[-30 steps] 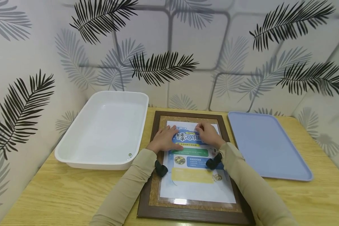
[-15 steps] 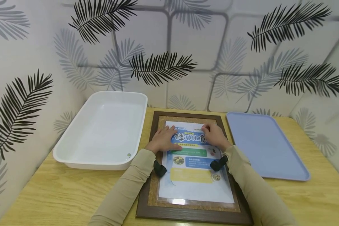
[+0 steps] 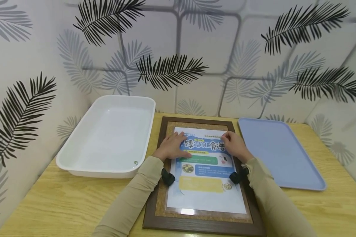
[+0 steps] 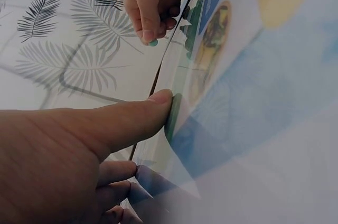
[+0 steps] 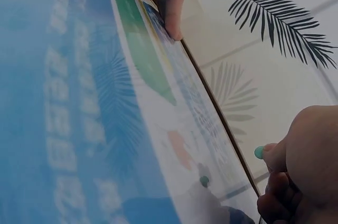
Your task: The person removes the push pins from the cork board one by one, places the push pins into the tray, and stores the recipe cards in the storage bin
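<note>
A printed poster (image 3: 207, 202) with blue, green and yellow blocks lies on a cork board (image 3: 161, 207) in a dark brown frame. Its surface is glossy. My left hand (image 3: 172, 146) rests with spread fingers on the poster's upper left part; in the left wrist view the thumb (image 4: 142, 115) lies straight on it. Over the poster's upper right corner, my right hand (image 3: 235, 144) has curled fingers. Thumb and finger pinch a small push pin (image 5: 259, 152) with a round teal head, held just above the sheet in the right wrist view. Its point is hidden.
A deep white bin (image 3: 115, 131) stands left of the board, with a small round green thing (image 3: 135, 162) at its near right corner. To the right lies a flat blue tray (image 3: 281, 151). A leaf-patterned wall (image 3: 190, 95) closes off the wooden table's back.
My right hand has moved rightward across the poster's top to its upper right corner, uncovering more of the printed title. The left hand has stayed in place.
</note>
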Tool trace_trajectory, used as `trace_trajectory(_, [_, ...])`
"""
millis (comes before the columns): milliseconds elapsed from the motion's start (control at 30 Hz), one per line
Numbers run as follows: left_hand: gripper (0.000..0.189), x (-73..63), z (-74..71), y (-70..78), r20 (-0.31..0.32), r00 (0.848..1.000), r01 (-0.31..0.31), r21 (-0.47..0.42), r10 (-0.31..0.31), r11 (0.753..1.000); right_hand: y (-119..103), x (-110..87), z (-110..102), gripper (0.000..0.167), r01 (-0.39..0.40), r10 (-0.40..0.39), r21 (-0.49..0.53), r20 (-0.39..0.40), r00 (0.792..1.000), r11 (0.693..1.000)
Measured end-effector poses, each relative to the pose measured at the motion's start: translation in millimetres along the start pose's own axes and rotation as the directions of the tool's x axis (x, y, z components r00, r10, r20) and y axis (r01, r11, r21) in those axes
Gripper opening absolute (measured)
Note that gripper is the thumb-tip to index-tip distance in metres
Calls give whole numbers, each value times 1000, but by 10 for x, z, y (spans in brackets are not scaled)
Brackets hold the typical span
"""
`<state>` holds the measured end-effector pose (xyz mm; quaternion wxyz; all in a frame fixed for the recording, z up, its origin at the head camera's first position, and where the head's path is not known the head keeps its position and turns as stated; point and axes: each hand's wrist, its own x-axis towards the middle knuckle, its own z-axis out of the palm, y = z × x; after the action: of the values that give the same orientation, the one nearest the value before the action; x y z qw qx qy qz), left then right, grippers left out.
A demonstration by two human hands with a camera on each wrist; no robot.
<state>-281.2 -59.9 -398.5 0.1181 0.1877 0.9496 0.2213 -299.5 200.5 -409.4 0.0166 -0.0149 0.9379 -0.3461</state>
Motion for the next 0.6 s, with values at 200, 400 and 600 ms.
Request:
trace_trajectory(200, [78,9,18,-3,-4,1000,5,0,-5,1000,89,-55,-78,24,42,-42,-10,-67,997,999])
trace_trajectory(400, [79,13,17,-5,0,1000,9,8,-9,1000,161,-102,-151,23,26,-26,-3,-98,995,1000])
trace_trajectory(600, [79,10,20,8,2,1000,3,7,-3,1000,261,-167,-229,23,48,-48,-3,-123,991,999])
